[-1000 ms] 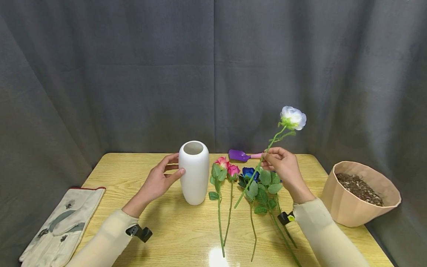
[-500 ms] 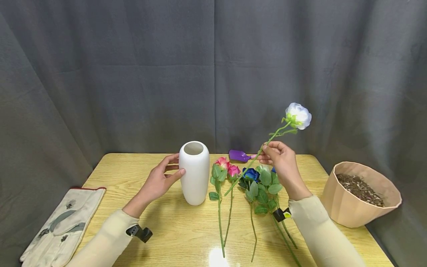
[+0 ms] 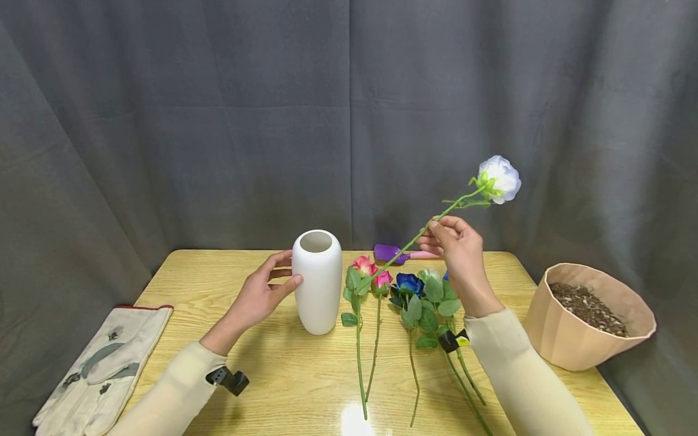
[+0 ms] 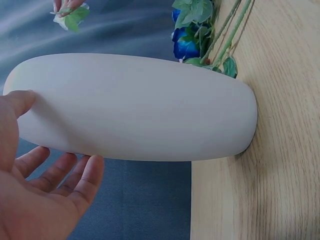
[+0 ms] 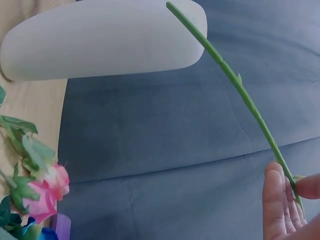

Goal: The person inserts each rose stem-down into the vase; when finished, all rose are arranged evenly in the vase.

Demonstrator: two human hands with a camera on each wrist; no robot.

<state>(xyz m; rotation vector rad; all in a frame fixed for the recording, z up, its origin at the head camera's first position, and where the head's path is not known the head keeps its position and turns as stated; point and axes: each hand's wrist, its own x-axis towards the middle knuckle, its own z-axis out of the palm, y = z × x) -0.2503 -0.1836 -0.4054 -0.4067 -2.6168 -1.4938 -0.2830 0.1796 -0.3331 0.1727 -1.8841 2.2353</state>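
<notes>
A white flower (image 3: pixel 498 180) hangs in the air above the right part of the surface (image 3: pixel 283 387), tilted, its bloom up and to the right. The right hand (image 3: pixel 457 245) pinches its green stem between thumb and fingers; the stem's free end slants down to the left and, in the right wrist view, crosses in front of the white vase (image 3: pixel 319 297). The vase stands upright, mouth up, with the left hand (image 3: pixel 263 297) spread wide around its upper side, thumb in front.

Just right of the vase lie two pink roses (image 3: pixel 364 265), then blue roses (image 3: pixel 409 284) among green leaves, stems pointing toward the near edge. Behind them a purple scoop (image 3: pixel 386 252) with a pink handle lies close to the far edge.

A peach pot (image 3: pixel 551 321) holding soil (image 3: pixel 589 309) sits at the right edge, its rim reaching past it. Pale gloves (image 3: pixel 103 363) with dark markings and red trim lie along the left edge, well apart from the vase, with a stretch of wood-grain surface between. A grey curtain (image 3: pixel 245 121) rises beyond the far edge.
</notes>
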